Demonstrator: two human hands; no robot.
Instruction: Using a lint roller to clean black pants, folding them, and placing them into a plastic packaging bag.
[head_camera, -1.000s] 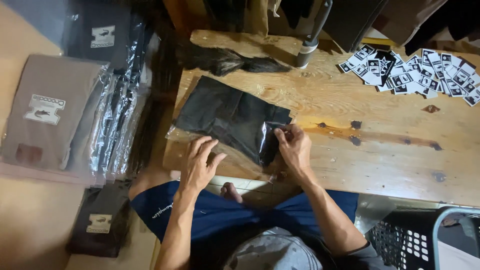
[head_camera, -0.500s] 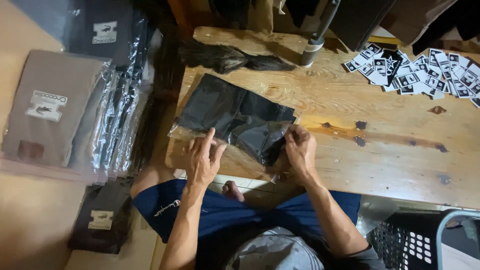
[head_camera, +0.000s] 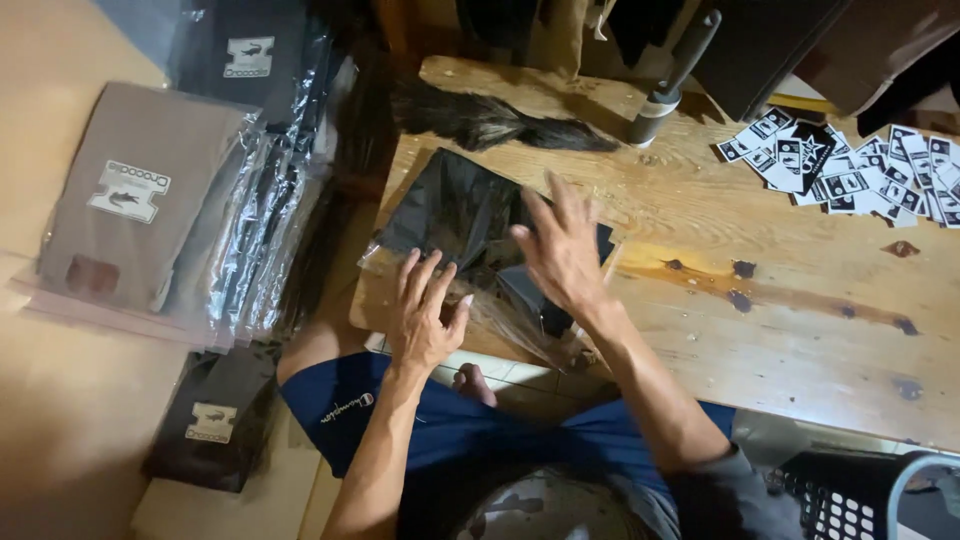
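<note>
Left hand flat and open, fingers spread, pressing the near edge of a clear plastic bag with a dark folded garment inside. Sits at the near left corner of the wooden table, bag slightly overhanging the edge. Right hand just beside, also open, palm down with fingers fanned over the bag's middle, either touching or barely above it, hard to tell which.

Looks light and floppy, soft cloth in thin glossy film, so probably slippery and prone to sliding on the wood. Nothing fragile. Best bet for a hold: pinching a corner or the open flap end, or flat palms on top to keep it from skating.

Further left, a stack of bagged brown and black garments on the floor. Further right, a dark hair-like bundle, a roller-type tool, then a scatter of black-and-white tags at the far right.
</note>
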